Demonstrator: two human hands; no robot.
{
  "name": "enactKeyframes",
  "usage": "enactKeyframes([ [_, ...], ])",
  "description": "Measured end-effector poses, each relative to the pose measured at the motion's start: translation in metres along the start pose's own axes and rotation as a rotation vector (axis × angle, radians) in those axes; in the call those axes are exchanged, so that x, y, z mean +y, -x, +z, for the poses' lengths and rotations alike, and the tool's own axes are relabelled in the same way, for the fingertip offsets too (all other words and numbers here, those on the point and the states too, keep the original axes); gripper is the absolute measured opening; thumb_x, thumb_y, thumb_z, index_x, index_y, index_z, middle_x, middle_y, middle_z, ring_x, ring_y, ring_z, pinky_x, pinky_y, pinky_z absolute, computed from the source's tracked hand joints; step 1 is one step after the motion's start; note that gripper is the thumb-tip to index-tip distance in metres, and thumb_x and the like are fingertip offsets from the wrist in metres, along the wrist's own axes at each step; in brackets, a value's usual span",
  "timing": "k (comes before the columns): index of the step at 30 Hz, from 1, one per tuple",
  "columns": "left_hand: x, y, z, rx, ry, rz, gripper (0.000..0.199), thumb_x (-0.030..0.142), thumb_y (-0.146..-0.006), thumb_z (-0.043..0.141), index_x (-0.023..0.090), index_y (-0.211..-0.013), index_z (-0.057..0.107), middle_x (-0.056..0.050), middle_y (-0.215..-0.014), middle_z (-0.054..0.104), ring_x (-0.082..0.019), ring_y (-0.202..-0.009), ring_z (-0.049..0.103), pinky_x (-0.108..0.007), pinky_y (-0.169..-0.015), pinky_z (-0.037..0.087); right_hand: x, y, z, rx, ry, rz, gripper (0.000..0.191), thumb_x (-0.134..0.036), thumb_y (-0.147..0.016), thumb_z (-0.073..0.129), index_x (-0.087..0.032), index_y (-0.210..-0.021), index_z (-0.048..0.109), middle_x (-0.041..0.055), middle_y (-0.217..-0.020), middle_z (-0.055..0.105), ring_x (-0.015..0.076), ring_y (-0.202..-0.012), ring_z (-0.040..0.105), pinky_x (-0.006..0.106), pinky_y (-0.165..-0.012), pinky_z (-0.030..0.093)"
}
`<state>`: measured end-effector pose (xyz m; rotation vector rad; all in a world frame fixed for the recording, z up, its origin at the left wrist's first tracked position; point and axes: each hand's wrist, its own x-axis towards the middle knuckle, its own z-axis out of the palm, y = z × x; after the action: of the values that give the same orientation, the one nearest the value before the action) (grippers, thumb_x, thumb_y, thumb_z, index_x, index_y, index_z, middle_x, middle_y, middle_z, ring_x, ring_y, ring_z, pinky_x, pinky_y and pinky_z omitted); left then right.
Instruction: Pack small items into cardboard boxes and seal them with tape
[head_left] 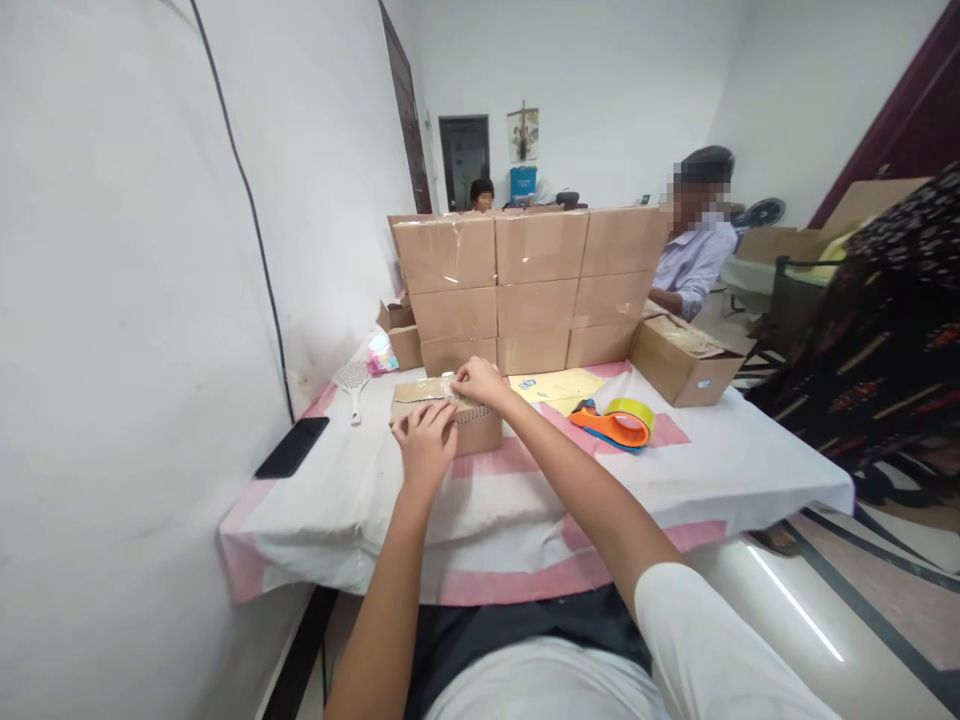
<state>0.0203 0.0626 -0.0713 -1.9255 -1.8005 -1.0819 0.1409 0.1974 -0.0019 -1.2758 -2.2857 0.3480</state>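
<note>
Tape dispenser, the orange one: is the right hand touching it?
Apart. The head view shows the right hand at the small carton, with yellow sheet and tablecloth visible between it and the tape dispenser.

The wearer's 2 hands, left hand (427, 437) and right hand (478, 382), are bare, as are both forearms. At the near right, 1 plain white sleeve (720, 645) ends around the elbow in a smooth, rounded edge. Near and central, the white shirt (544, 685) bunches in soft folds above a dark, navy-looking lower garment (525, 622), itself creased.
</note>
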Motion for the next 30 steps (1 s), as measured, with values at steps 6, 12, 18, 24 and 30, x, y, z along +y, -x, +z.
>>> enactKeyframes([
  [6,0.004,0.004,-0.005,-0.039,-0.039,-0.053,0.034,0.029,-0.093,0.055,0.031,-0.124,0.068,-0.003,-0.133,0.07,-0.027,-0.127,0.054,-0.052,-0.113,0.024,-0.002,0.005,-0.003,0.114,0.076,0.171,0.095,-0.048,-0.064,0.088,-0.018,-0.145,0.048,0.0193,-0.144,0.046,0.036,-0.131,0.044,0.046,-0.108,0.037],
  [12,0.024,-0.015,0.0,-0.113,-0.112,-0.114,0.031,0.028,-0.09,0.057,0.024,-0.119,0.066,-0.01,-0.128,0.071,-0.03,-0.126,0.054,-0.056,-0.113,0.025,0.019,-0.003,0.005,0.294,-0.109,0.365,0.078,-0.041,-0.072,0.078,-0.015,-0.139,0.048,0.0203,-0.137,0.053,0.0345,-0.126,0.052,0.045,-0.104,0.043],
  [18,0.044,-0.037,0.017,-0.166,-0.139,-0.056,0.033,0.027,-0.089,0.055,0.017,-0.119,0.064,-0.014,-0.119,0.072,-0.03,-0.115,0.061,-0.051,-0.109,0.032,0.121,0.042,-0.029,0.426,-0.176,0.449,0.034,-0.028,-0.085,0.052,-0.01,-0.111,0.065,0.0146,-0.107,0.072,0.0223,-0.097,0.068,0.031,-0.085,0.052],
  [24,0.023,-0.009,0.026,0.034,-0.093,0.071,0.036,0.032,-0.091,0.057,0.018,-0.122,0.065,-0.012,-0.127,0.07,-0.031,-0.117,0.061,-0.048,-0.107,0.033,0.202,0.091,-0.09,0.424,-0.012,0.452,0.032,-0.019,-0.087,0.044,-0.011,-0.104,0.07,0.0134,-0.104,0.075,0.0206,-0.094,0.069,0.028,-0.08,0.051],
  [30,0.003,-0.002,0.018,0.065,-0.079,0.137,0.035,0.035,-0.09,0.059,0.02,-0.121,0.067,-0.01,-0.125,0.071,-0.031,-0.113,0.062,-0.047,-0.105,0.034,0.194,0.049,-0.047,0.115,0.109,0.367,0.026,-0.017,-0.088,0.055,-0.017,-0.102,0.077,0.0094,-0.107,0.077,0.0202,-0.099,0.069,0.024,-0.085,0.048],
])
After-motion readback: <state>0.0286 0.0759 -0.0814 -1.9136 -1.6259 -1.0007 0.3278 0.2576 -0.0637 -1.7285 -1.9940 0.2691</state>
